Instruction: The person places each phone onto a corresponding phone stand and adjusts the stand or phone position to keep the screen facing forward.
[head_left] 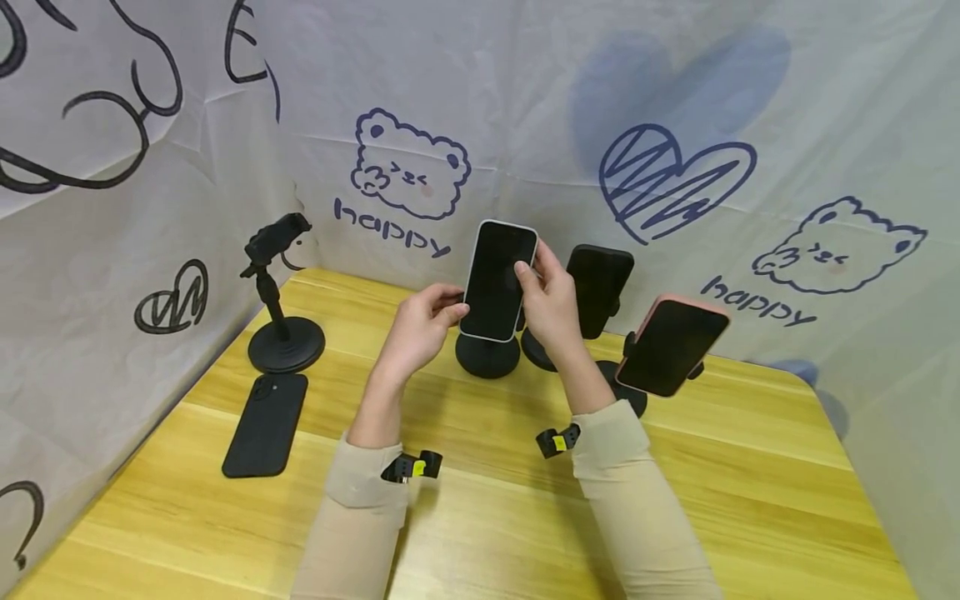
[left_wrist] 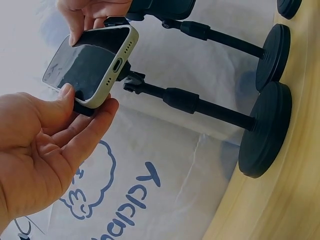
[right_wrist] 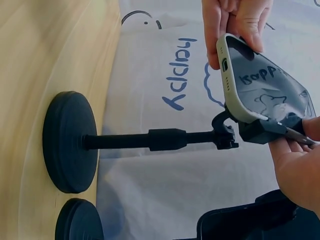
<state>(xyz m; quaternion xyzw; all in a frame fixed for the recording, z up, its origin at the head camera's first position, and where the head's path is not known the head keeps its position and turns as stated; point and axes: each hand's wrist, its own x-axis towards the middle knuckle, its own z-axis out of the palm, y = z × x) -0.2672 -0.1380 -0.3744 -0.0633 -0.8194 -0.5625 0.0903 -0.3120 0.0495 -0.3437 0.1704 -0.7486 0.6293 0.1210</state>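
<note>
A white-edged smartphone (head_left: pixel 491 287) with a dark screen stands upright in the clamp of a black phone stand (head_left: pixel 487 357). My left hand (head_left: pixel 424 332) holds its lower left side, thumb at the front edge and fingers behind. On the right side my right hand (head_left: pixel 553 307) grips the phone, its thumb over the screen's edge and its fingers behind. A black clamp arm (right_wrist: pixel 262 131) of the holder shows at the phone's side in the right wrist view. The stand's post (left_wrist: pixel 215 107) runs from the clamp down to a round base (left_wrist: pixel 267 132).
Right of the hands, a black phone (head_left: pixel 597 287) and a pink-cased phone (head_left: pixel 673 346) sit in their own stands. At left are a phone stand with no phone (head_left: pixel 285 343) and a black phone (head_left: pixel 266 427) lying face down on the wooden table (head_left: pixel 480 517). Drawn-on white cloth (head_left: pixel 540 108) hangs behind.
</note>
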